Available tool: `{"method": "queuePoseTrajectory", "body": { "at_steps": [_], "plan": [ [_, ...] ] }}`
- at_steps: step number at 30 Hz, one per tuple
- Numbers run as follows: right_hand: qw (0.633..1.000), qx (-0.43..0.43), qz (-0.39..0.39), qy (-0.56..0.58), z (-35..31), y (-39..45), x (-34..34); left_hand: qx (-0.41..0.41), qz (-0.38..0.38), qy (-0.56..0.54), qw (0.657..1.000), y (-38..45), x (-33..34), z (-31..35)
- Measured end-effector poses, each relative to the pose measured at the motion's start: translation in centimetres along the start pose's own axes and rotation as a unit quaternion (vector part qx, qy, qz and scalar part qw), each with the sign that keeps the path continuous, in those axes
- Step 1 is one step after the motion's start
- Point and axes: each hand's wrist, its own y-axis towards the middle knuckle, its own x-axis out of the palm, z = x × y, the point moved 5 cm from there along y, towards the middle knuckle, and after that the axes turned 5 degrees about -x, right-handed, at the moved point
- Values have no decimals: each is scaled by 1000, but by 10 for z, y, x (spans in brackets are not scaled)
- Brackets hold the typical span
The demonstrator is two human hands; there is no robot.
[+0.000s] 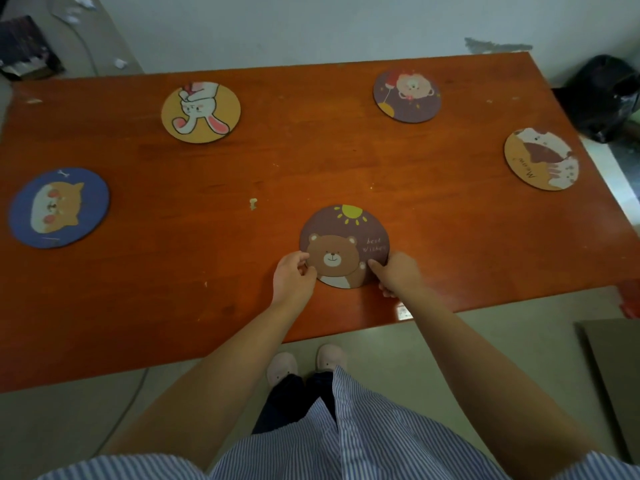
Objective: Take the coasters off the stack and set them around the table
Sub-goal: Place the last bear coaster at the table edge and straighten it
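Note:
A round brown-purple bear coaster (346,233) with a yellow sun lies near the table's front edge. My left hand (292,275) grips its left rim and my right hand (398,271) grips its right rim. Four other round coasters lie spread flat: a blue dog coaster (59,207) at the far left, a yellow rabbit coaster (201,112) at the back left, a purple bear-with-balloon coaster (407,96) at the back right, and an orange cat coaster (540,159) at the far right. I cannot tell whether anything lies beneath the bear coaster.
The orange-brown wooden table (311,161) has a small pale chip (253,203) left of the bear coaster. A black bag (606,95) sits on the floor beyond the right end. My feet (306,363) stand at the front edge.

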Motion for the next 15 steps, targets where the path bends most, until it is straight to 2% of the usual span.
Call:
{"method": "queuePoseTrajectory", "body": {
  "at_steps": [4, 7, 9, 11, 15],
  "plan": [
    [986, -6, 12, -164, -3, -7, -8, 20, 33, 41, 998, -5, -10, -4],
    [970, -41, 74, -226, -13, -10, -13, 42, 95, 111, 988, -2, -28, -14],
    [955, -117, 105, -250, -23, -11, -10, 56, 116, 192, 973, 5, -41, -24],
    [949, -175, 99, -242, -26, -11, -3, 59, 115, 264, 956, 11, -51, -38],
    [955, -202, 72, -204, -22, -13, 5, 94, 98, 359, 923, 13, -56, -59]
  ]
}}
